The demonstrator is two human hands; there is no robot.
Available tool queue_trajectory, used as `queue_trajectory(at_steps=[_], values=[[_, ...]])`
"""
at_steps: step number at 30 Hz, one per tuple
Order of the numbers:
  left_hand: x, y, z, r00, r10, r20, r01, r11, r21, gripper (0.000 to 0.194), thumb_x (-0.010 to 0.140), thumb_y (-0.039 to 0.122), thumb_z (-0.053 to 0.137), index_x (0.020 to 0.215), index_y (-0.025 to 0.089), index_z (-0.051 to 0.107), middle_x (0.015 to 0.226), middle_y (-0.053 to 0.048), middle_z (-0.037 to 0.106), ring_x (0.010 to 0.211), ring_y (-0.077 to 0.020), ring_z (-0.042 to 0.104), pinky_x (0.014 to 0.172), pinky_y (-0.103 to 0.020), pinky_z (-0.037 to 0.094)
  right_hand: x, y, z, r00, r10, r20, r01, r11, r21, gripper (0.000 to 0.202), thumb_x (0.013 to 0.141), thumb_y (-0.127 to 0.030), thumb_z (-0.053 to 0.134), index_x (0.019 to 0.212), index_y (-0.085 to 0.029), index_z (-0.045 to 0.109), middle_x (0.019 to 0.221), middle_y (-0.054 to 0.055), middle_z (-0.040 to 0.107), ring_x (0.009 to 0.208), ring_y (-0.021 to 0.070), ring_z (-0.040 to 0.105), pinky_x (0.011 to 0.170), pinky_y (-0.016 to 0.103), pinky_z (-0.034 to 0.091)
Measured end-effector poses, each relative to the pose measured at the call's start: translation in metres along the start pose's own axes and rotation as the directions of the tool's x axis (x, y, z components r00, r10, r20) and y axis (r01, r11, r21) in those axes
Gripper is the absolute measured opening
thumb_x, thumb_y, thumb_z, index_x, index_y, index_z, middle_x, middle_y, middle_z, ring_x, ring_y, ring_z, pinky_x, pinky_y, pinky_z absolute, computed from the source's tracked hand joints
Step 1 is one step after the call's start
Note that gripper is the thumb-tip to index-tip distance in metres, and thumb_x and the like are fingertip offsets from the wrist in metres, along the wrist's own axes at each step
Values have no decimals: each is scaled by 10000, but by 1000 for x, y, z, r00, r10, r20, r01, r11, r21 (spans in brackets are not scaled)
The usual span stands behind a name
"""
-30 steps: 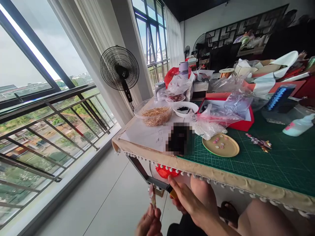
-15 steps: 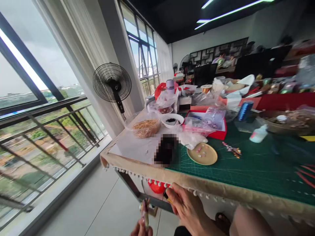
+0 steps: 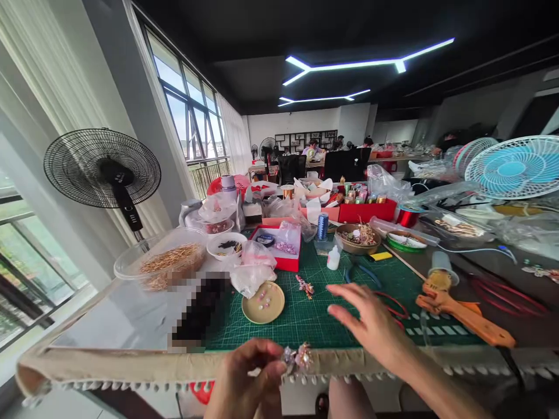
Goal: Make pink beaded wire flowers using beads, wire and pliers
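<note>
My left hand (image 3: 248, 372) pinches a small beaded flower ornament (image 3: 301, 357) between thumb and fingertips, just in front of the table's edge. Pale, shiny petals and beads show on it. Over the green cutting mat (image 3: 305, 323) my right hand (image 3: 375, 326) reaches forward with its fingers apart and nothing in them. Beyond its fingertips lies a second beaded piece (image 3: 305, 287). Blue-handled pliers (image 3: 363, 274) rest behind the hand, near a white glue bottle (image 3: 333, 258). A tan dish (image 3: 262, 311) with a few pink and white beads is to the left.
An orange glue gun (image 3: 467, 314) lies at the right, its cord over the edge. Tubs of gold sticks (image 3: 170, 262), a red box (image 3: 286, 263) and plastic bags (image 3: 253, 276) crowd the left. A black fan (image 3: 105, 169) stands beside the table. Several people sit further back.
My view has swung right and levelled. The right hand has gone from below the table edge, where it held a small dark and yellow object, to above the mat, fingers spread. The left still holds the ornament.
</note>
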State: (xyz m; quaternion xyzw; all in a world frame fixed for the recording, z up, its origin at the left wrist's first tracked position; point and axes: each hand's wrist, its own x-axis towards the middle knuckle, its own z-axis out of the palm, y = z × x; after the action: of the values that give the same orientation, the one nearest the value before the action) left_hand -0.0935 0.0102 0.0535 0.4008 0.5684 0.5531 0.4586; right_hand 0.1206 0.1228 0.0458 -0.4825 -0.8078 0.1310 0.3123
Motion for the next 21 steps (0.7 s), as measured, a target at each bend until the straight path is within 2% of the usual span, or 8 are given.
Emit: queue_trajectory(at_steps=[1,2,4,7,11,14,17,21], values=[[7,7,7,1000,15,21,-16,999,49,300,540,318,836,698,122,674,549,-48,609,462,-146,539,411,-209,457,-3,-12,-3,993,-44,113,31,994,107,379,853,-465,499,1149,-252,603,1030,49,660,877,203,580,715,292,439],[13,13,11,999,7,50,-12,996,85,297,523,276,846,705,123,667,537,-43,611,445,-140,535,409,-205,450,-7,-23,-6,946,-54,319,-70,928,367,406,830,-448,553,1178,-241,588,1045,48,662,867,196,596,704,276,453],[23,23,17,991,-47,129,35,995,94,354,493,214,859,764,125,650,521,-42,623,421,-144,542,418,-212,448,-12,-39,-8,855,-109,508,-272,739,616,383,759,-437,649,1063,-203,665,927,45,692,827,206,610,705,282,459],[29,27,19,980,-106,167,119,991,-68,500,522,308,854,918,117,616,504,-41,619,399,-170,551,412,-248,458,-16,-47,4,853,-79,516,-435,437,787,292,685,-403,733,864,-172,723,810,41,692,781,193,600,717,282,447],[21,8,24,995,-75,-67,46,934,-354,558,622,525,748,995,125,638,833,-130,680,645,-207,620,531,-287,517,-21,-51,34,877,121,465,-473,48,880,296,607,-414,797,755,-175,707,677,15,657,604,114,559,610,231,436],[10,-13,30,999,-31,14,34,933,-358,570,522,516,812,934,140,690,923,-141,680,756,-262,633,660,-338,517,-27,-62,49,858,168,485,-467,-136,874,309,588,-425,807,732,-175,697,646,14,644,574,104,557,582,220,436],[3,-24,34,999,22,43,-9,958,-288,457,575,473,799,908,171,713,869,-102,696,879,-295,615,742,-350,496,-35,-74,51,833,214,510,-492,-133,860,330,625,-485,762,749,-186,698,659,20,641,589,120,567,586,233,441],[-4,-17,28,992,-44,115,75,958,-277,410,671,475,733,944,171,707,804,-73,695,790,-235,625,720,-321,501,-45,-79,43,887,341,312,-416,296,860,386,685,-571,660,767,-201,727,753,51,624,678,171,576,607,257,453]])
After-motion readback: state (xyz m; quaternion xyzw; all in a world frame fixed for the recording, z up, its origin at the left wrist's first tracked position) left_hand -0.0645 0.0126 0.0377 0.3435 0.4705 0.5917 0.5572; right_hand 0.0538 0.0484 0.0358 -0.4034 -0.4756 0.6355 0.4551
